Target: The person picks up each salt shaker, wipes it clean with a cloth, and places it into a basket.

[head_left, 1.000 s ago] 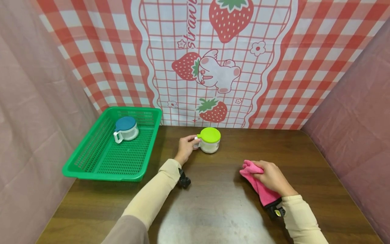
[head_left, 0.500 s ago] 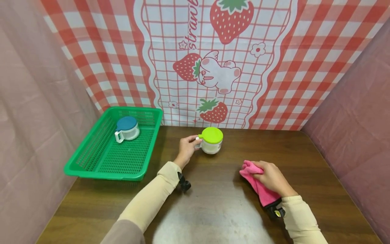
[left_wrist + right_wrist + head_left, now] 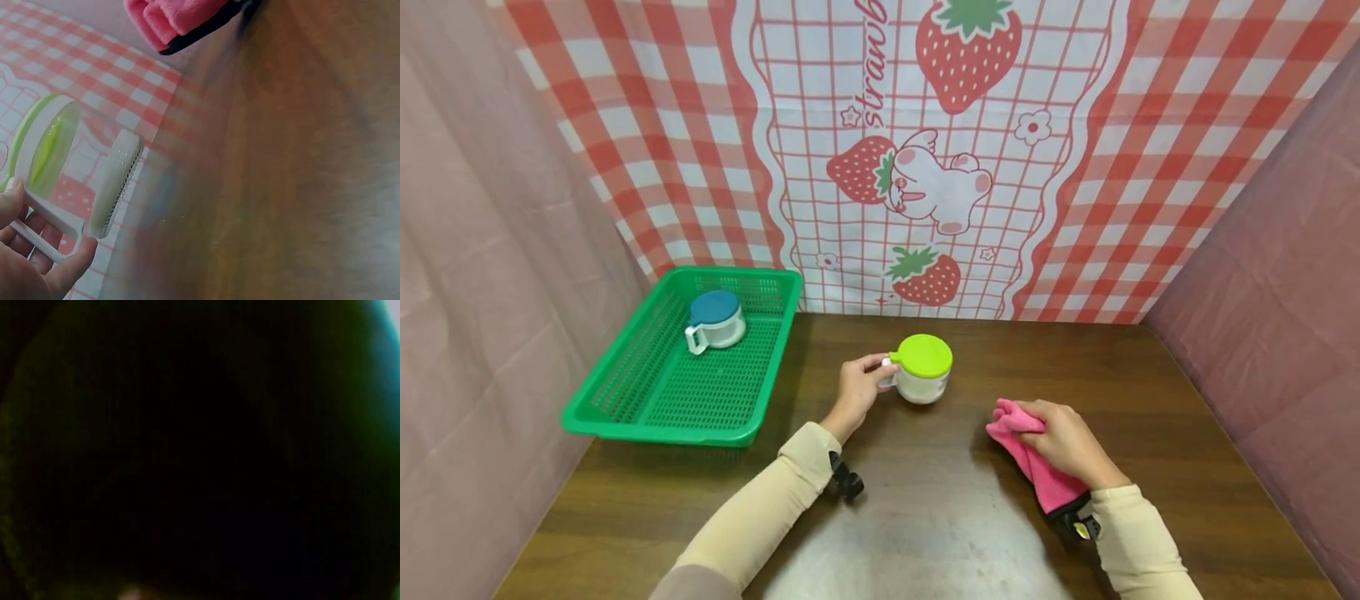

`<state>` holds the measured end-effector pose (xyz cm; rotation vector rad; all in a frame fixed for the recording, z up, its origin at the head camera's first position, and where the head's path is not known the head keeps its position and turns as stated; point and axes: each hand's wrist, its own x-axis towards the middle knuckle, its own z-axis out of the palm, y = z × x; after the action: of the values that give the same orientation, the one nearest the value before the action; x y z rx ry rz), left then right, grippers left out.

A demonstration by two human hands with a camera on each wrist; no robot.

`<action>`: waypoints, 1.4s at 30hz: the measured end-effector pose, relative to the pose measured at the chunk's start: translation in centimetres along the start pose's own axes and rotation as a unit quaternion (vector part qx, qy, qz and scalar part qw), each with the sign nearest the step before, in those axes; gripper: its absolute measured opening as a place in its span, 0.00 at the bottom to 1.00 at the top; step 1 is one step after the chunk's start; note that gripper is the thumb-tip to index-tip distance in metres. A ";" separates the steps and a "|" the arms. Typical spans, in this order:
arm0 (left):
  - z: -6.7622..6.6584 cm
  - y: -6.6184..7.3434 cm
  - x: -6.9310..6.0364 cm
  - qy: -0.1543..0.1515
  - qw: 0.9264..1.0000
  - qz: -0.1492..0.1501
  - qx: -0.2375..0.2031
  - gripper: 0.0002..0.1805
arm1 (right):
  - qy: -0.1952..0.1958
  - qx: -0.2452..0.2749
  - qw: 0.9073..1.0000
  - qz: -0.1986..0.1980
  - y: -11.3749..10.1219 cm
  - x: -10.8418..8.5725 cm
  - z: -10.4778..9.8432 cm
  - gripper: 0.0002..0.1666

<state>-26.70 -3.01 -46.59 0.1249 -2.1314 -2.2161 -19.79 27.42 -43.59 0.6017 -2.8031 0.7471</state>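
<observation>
My left hand (image 3: 856,390) grips the white handle of a clear seasoning jar (image 3: 923,371) with a lime-green lid, near the middle of the table. In the left wrist view, fingers and thumb of the left hand (image 3: 47,269) wrap the handle, and the base of the jar (image 3: 117,184) appears raised off the wood. Some white contents show low in the jar. To the right, my right hand (image 3: 1067,437) holds a bunched pink cloth (image 3: 1037,462) at the tabletop. The right wrist view is almost wholly dark, likely covered by cloth.
A green perforated basket (image 3: 760,392) stands at the left, with a second jar (image 3: 717,321) with a blue lid upright inside it. A red-and-white checked strawberry curtain (image 3: 1112,167) hangs behind the wooden table (image 3: 940,517). Pink drapes (image 3: 1277,292) close off both sides.
The left hand has brought the lime-lidded jar slightly right and toward me. My right hand and the pink cloth have barely moved. The view has shifted slightly.
</observation>
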 end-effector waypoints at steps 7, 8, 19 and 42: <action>-0.5 -0.1 -1.4 -0.006 1.000 0.003 0.005 0.15 | 0.013 -0.014 0.999 -0.036 -0.2 0.2 0.1 0.17; -0.6 -0.6 -1.4 -0.005 1.000 0.005 0.004 0.15 | 0.014 -0.014 0.999 -0.039 -0.2 0.2 0.1 0.17; -0.8 -1.5 -2.5 -0.014 1.000 0.001 0.003 0.15 | 0.011 -0.008 0.999 -0.043 -0.7 0.1 0.5 0.17; -1.3 -1.9 -3.4 -0.011 1.000 -0.012 0.002 0.16 | 0.003 0.004 1.000 -0.029 -0.7 0.2 1.0 0.22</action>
<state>-23.14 -3.87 -48.46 0.1280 -2.1578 -2.2375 -19.76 26.25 -44.05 0.6773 -2.7668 0.7473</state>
